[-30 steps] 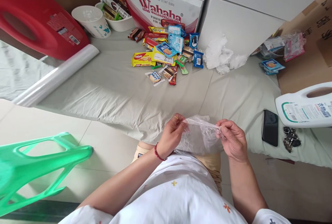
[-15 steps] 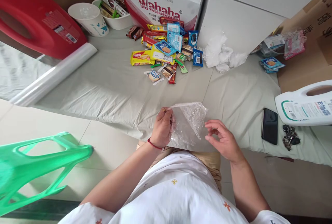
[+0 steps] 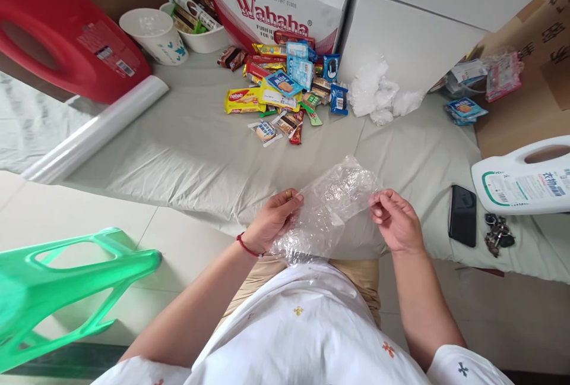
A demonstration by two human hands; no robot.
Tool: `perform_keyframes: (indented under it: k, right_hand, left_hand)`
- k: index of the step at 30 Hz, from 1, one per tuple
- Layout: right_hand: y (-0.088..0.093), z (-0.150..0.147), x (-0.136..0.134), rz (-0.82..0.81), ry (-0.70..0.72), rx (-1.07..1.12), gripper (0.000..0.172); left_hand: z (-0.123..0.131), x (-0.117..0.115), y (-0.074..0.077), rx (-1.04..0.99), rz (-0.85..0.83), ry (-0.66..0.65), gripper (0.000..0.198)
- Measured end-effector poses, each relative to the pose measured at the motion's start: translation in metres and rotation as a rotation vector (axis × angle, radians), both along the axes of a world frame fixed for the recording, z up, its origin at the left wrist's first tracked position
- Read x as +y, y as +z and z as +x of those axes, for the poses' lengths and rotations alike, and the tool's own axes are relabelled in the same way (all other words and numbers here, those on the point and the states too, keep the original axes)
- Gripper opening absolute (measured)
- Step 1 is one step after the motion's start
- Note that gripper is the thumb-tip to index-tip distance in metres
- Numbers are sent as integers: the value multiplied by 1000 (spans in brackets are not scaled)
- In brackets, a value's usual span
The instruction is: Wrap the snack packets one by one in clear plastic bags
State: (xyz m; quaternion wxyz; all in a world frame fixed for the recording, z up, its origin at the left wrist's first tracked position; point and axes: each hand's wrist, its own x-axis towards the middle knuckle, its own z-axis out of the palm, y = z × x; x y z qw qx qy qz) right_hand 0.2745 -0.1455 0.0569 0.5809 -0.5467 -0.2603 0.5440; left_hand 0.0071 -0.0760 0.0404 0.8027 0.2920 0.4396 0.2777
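Observation:
A clear, crinkled plastic bag (image 3: 327,210) hangs between my hands above my lap. My left hand (image 3: 274,218) pinches its left edge, fingers closed, a ring on one finger and a red cord at the wrist. My right hand (image 3: 396,221) pinches the bag's right edge with closed fingers. The bag looks empty. A pile of wrapped snacks and biscuits (image 3: 285,88) lies farther back on the grey sheet (image 3: 191,153), out of reach of both hands.
A black phone (image 3: 463,224) and keys (image 3: 496,235) lie right of my right hand, by a white detergent jug (image 3: 523,178). A cling-film roll (image 3: 93,132), red jug (image 3: 66,34), paper cup (image 3: 154,34), Wahaha carton (image 3: 271,8) and crumpled bags (image 3: 380,97) stand behind. A green stool (image 3: 66,287) is at left.
My right hand let go of the bag half a second ago and has now taken its right edge again. The bag is stretched wider between both hands.

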Motion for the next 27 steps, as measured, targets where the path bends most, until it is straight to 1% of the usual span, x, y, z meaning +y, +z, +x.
perform_keyframes:
  k: [2, 4, 8, 12, 15, 19, 23, 27]
  right_hand:
    - [2, 8, 9, -40, -58, 87, 26]
    - [1, 13, 18, -81, -106, 126, 27]
    - [-7, 14, 32, -109, -154, 130, 28]
    - [-10, 6, 35, -113, -138, 82, 35]
    - [-10, -5, 27, -190, -58, 9, 47]
    - [-13, -22, 10, -315, 128, -33, 55]
    - [-17, -40, -4, -358, 311, 19, 57]
    - [-17, -56, -11, -368, 416, 131, 57]
  left_hand:
    - [-8, 2, 1, -14, 3, -81, 53]
    - [-14, 4, 4, -13, 17, -125, 52]
    - [-18, 3, 7, 6, 43, -74, 54]
    - [-12, 3, 2, 60, 66, -5, 56]
    - [-6, 3, -4, 121, 87, 86, 55]
    - [1, 2, -7, 178, 109, 162, 49]
    - [6, 4, -5, 197, 128, 250, 42]
    - [10, 11, -1, 213, 138, 380, 33]
